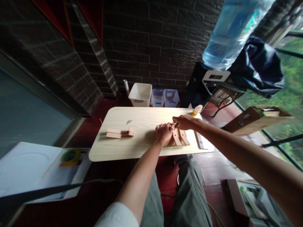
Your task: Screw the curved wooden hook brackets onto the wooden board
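Observation:
A wooden assembly with curved slats (176, 138) and small dark holes lies on the right half of the pale table (142, 148). My left hand (164, 130) is closed over its left end, fingers bent against the wood. Just above the slats, my right hand (185, 122) is closed around a small yellow-and-black tool (176, 125), apparently a screwdriver; its tip is too small to make out. On the left of the table lie joined wooden pieces (120, 133). A little pile of small dark parts (129, 121), perhaps screws, sits behind them.
A yellow-capped clear bottle (197, 110) stands at the table's back right corner, and a flat whitish object (201, 140) lies along the right edge. Plastic bins (140, 93) stand behind the table. To the right are a cardboard box (255, 121) and a water dispenser (216, 75).

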A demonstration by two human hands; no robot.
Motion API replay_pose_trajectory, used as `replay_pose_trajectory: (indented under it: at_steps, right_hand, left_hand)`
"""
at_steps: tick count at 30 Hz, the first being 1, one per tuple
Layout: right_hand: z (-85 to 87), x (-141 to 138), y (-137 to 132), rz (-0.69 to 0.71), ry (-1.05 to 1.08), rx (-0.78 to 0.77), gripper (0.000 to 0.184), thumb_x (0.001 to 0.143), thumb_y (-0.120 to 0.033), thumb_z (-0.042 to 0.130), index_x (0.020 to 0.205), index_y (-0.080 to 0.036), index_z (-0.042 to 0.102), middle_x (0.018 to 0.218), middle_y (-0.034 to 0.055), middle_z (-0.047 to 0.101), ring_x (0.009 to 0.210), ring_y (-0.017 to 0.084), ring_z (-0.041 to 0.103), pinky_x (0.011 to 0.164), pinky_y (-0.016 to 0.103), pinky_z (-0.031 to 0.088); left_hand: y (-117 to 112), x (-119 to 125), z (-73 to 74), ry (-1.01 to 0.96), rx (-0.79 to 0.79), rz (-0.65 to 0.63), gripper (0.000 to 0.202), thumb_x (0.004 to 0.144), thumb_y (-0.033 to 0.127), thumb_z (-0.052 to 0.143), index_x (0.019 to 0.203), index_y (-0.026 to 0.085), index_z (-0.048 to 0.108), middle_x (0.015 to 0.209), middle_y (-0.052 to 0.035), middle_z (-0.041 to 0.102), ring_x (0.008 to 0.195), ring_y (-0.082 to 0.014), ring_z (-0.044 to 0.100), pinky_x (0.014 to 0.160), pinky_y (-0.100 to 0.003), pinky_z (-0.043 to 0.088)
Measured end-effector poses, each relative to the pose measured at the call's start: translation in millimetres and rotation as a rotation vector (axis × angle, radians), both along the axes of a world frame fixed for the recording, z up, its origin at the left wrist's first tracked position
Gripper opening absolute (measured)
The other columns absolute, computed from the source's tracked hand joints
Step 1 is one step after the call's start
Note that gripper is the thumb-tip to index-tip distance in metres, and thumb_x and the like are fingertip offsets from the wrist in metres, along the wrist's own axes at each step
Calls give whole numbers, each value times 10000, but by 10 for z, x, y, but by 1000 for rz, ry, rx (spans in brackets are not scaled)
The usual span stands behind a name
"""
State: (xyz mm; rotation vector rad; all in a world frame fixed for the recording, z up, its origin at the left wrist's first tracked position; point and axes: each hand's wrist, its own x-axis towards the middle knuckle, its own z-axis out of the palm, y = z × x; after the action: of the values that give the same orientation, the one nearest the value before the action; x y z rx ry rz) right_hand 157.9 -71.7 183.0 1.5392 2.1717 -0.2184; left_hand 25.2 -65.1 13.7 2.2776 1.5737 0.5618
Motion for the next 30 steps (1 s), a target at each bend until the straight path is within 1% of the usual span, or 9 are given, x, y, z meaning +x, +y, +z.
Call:
replay_pose_trajectory:
  at_steps: [6,11,19,25,30]
  right_hand:
    - [-42,31,29,-20,-15,17,378,1042,-414,707,1343,-187,673,1332,99,714,1132,244,732,964,465,639]
    - [-18,-15,13,-16,-23,19,387,1041,-421,709,1342,-180,672,1326,102,715,1121,242,735,955,461,642]
    - [-13,-27,28,6,-2,0,387,1043,-413,706,1360,-193,666,1345,100,710,1138,246,731,970,469,638]
    - [-106,34,39,10,-7,1,378,1041,-409,710,1344,-186,673,1332,102,714,1126,242,734,958,458,641]
    - [-195,112,99,-10,-2,0,374,1044,-422,704,1332,-185,678,1319,96,721,1120,241,736,960,463,640]
  left_hand:
    - [-10,-8,2,5,-17,2,356,1054,425,676,1332,203,679,1385,-114,682,1200,-254,692,1045,-495,606]
    - [-22,-31,23,0,-9,-8,360,1052,423,678,1335,202,677,1386,-114,681,1200,-255,692,1042,-495,607]
    - [-3,-12,1,-8,-13,-3,346,1057,424,671,1325,207,683,1382,-113,683,1193,-249,693,1041,-489,608]
    - [-30,-15,37,6,-10,3,350,1055,434,672,1317,202,686,1376,-112,688,1200,-253,692,1055,-500,597]
    - [-25,-7,6,20,-6,-5,347,1057,441,667,1308,202,690,1364,-110,694,1204,-254,691,1066,-506,591]
